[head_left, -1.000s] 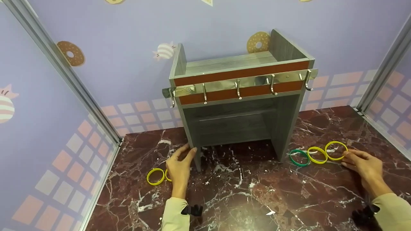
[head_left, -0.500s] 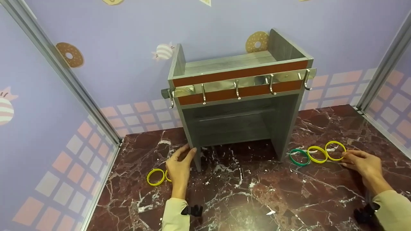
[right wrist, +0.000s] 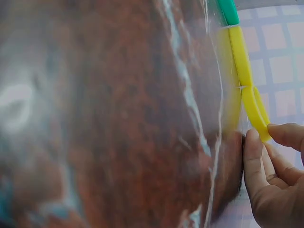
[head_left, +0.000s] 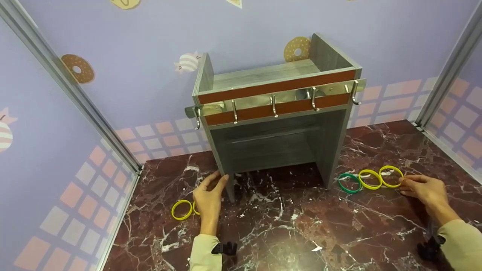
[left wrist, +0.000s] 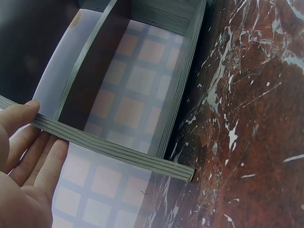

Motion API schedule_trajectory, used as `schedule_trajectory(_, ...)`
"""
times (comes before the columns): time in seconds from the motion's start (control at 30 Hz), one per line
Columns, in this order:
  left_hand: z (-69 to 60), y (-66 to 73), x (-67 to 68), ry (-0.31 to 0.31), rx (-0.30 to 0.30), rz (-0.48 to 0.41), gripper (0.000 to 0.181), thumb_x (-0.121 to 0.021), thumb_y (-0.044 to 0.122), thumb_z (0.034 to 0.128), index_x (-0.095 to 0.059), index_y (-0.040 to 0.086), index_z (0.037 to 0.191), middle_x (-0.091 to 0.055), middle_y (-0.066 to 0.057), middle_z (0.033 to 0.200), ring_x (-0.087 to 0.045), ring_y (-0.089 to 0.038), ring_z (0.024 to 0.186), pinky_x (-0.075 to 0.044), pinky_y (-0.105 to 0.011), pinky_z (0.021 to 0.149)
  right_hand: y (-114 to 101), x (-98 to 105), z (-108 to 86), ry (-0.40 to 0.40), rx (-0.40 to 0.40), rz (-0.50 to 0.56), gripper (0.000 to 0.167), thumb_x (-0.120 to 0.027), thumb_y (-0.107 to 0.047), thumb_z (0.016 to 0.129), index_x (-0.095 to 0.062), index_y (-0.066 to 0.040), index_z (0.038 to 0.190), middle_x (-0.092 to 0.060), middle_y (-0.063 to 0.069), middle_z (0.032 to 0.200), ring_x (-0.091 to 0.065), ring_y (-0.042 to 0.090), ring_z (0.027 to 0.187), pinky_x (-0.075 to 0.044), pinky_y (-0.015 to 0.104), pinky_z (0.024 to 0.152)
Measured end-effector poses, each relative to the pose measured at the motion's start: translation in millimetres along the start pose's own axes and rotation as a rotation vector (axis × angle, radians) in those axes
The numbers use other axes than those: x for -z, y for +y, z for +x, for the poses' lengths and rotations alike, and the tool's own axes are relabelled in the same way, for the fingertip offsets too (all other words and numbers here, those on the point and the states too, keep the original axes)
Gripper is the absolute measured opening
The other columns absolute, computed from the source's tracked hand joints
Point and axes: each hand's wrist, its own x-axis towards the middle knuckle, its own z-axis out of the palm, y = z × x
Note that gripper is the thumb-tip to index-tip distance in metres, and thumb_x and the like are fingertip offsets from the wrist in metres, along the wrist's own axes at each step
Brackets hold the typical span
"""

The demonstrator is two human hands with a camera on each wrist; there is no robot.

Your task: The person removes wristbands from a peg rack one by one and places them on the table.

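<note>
A grey wood-grain shelf unit (head_left: 271, 150) stands on the dark red marbled tabletop. My left hand (head_left: 209, 199) grips the lower front edge of its left side panel (left wrist: 109, 145), thumb on one face and fingers on the other. On the right, my right hand (head_left: 425, 192) pinches the outer rim of the rightmost yellow wristband (right wrist: 257, 114) between thumb and fingers. That band is slightly tilted and touches a second yellow wristband (head_left: 370, 188). Beside that one lies a green wristband (head_left: 350, 192). Left of the shelf is another yellow wristband (head_left: 182, 219); one more is partly hidden behind my left hand.
A metal rail (head_left: 256, 101) with several hooks runs across the shelf's front, its ends sticking out past both sides. Patterned purple walls (head_left: 150, 75) enclose the table at the back, left and right. A small white scrap (head_left: 317, 248) lies near the front.
The head view has shifted slightly, so the shelf appears a little further left. Both hands keep their holds, with hardly any visible movement.
</note>
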Motion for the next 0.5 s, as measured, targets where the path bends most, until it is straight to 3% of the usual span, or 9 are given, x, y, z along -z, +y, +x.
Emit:
schedule_trajectory(0.07, 1.6, -7.9, 1.8, -0.007, -0.011, -0.005, 0.024, -0.087, 0.003, 0.0882, -0.081, -0.002, 0.11, -0.079, -0.018, 0.1, -0.077, -0.027, 0.087, -0.056, -0.018, 0.063, 1.1, 0.7, 1.0, -0.003, 0.012, -0.05, 0.027, -0.063, 0.006, 0.103, -0.079, -0.011, 0.09, -0.077, -0.003, 0.08, -0.076, 0.01, 0.07, -0.062, 0.025, 0.067)
schedule_trajectory(0.17, 3.6, -17.1, 4.7, -0.025, -0.027, -0.003, 0.026, -0.088, 0.008, 0.0889, -0.081, 0.001, 0.113, -0.079, -0.016, 0.101, -0.077, -0.029, 0.09, -0.058, -0.02, 0.066, 1.6, -0.2, 1.7, 0.012, 0.033, -0.193, 0.012, -0.065, 0.0, 0.104, -0.077, 0.004, 0.104, -0.077, -0.005, 0.081, -0.075, 0.008, 0.071, -0.062, 0.025, 0.068)
schedule_trajectory(0.3, 3.1, -18.4, 5.6, -0.033, -0.047, -0.007, 0.027, -0.087, 0.006, 0.0895, -0.081, 0.0, 0.115, -0.079, -0.016, 0.103, -0.077, -0.032, 0.093, -0.058, -0.019, 0.072, -1.1, -2.4, 1.8, 0.051, 0.054, -0.382, 0.038, -0.068, -0.009, 0.105, -0.062, 0.025, 0.121, -0.076, -0.005, 0.08, -0.074, 0.005, 0.07, -0.062, 0.026, 0.067)
schedule_trajectory(0.5, 1.2, -20.2, 9.3, -0.048, -0.068, 0.01, 0.028, -0.087, 0.007, 0.0895, -0.081, 0.002, 0.116, -0.079, -0.014, 0.104, -0.078, -0.028, 0.092, -0.058, -0.02, 0.069, -3.3, -2.8, -1.2, 0.095, 0.085, -0.527, 0.046, -0.068, -0.015, 0.106, -0.059, 0.026, 0.125, -0.077, 0.002, 0.079, -0.072, 0.005, 0.063, -0.062, 0.026, 0.062)
